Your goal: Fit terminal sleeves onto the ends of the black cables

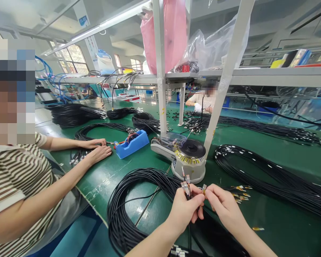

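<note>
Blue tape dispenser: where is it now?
Head view: the blue dispenser sits left of centre on the green tabletop, just left of the round grey machine.

Left hand (184, 207) curled — right hand (225, 202) alongside; fingers (214, 191) pinched.

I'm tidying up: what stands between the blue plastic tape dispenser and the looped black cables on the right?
The head view shows a round grey machine, topped by a black disc, and a white metal post.
</note>
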Motion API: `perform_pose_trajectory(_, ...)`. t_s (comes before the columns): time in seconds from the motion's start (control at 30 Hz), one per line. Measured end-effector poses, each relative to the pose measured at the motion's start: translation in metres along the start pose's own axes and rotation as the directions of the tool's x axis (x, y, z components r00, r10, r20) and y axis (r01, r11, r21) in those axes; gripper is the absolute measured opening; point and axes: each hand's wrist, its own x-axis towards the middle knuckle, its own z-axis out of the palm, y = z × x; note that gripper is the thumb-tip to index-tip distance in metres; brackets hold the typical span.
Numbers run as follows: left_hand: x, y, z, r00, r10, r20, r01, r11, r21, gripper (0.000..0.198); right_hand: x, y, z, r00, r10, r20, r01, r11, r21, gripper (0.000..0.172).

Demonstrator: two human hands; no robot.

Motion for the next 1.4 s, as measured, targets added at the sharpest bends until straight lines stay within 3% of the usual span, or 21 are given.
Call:
perform_pose_trajectory(0.43, -0.002, -0.006, -0.001, 0.998, 0.056, -0.001, -0.056, 0.995, 0.076, 0.029, 0.0, -0.004, 0.007, 1.0, 0.01, 0.01, -0.011, 0.998, 0.055, 0.032)
perform_pose_trajectory(0.67, -0.004, -0.004, -0.004, 0.985, 0.133, -0.106, -0.14, 0.989, -0.057, 0.031, 0.005, 0.026, 0.004, 0.968, 0.241, 0.062, -0.249, 0.947, 0.201, 0.039)
perform_pose_trajectory(0.83, -0.003, -0.006, -0.003, 0.997, 0.081, -0.014, -0.082, 0.992, -0.094, 0.029, 0.008, 0.017, -0.006, 0.989, 0.147, -0.017, -0.128, 0.907, 0.401, 0.029)
perform_pose_trajectory(0.97, -0.003, -0.006, 0.0, 0.996, 0.083, 0.035, -0.08, 0.993, -0.088, 0.027, 0.007, 0.004, -0.004, 0.988, 0.136, 0.076, -0.156, 0.849, 0.505, 0.029)
perform_pose_trajectory(1.17, -0.004, -0.004, 0.002, 0.996, 0.074, 0.048, -0.067, 0.988, -0.137, 0.032, 0.009, 0.006, 0.0, 0.987, 0.143, 0.072, -0.16, 0.843, 0.514, 0.017)
perform_pose_trajectory(1.4, -0.004, -0.007, 0.002, 0.997, 0.065, 0.028, -0.061, 0.991, -0.118, 0.026, 0.01, 0.008, -0.002, 0.985, 0.155, 0.073, -0.169, 0.815, 0.555, 0.021)
